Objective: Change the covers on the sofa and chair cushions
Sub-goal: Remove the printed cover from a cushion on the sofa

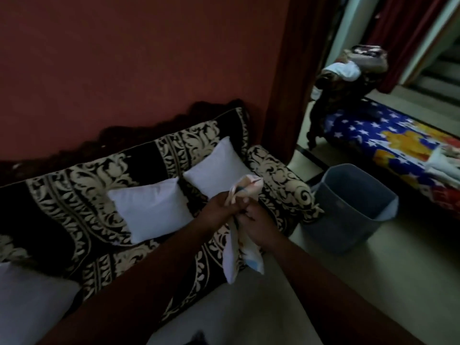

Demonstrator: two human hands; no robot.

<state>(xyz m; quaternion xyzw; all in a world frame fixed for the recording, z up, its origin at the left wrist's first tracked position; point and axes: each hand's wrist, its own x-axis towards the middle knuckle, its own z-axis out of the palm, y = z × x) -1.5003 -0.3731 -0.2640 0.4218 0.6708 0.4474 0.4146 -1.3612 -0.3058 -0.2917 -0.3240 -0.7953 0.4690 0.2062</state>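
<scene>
Right, sofa (82, 190) as reference: two bare cushions (154, 207) on its seat, bin (348, 210) beside its armrest. Left hand (221, 207) and right hand (258, 225) both grip bunched cover (239, 245) above seat's front edge. Find the opening first, then spread it.

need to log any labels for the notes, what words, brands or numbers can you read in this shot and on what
None can be read.
The grey fabric bin has a small patch on its side, too blurred to read.
The pale printed cushion cover gripped by the left hand and right hand shows only coloured marks, no legible letters.
The blue star-patterned spread carries pictures, no text.
</scene>
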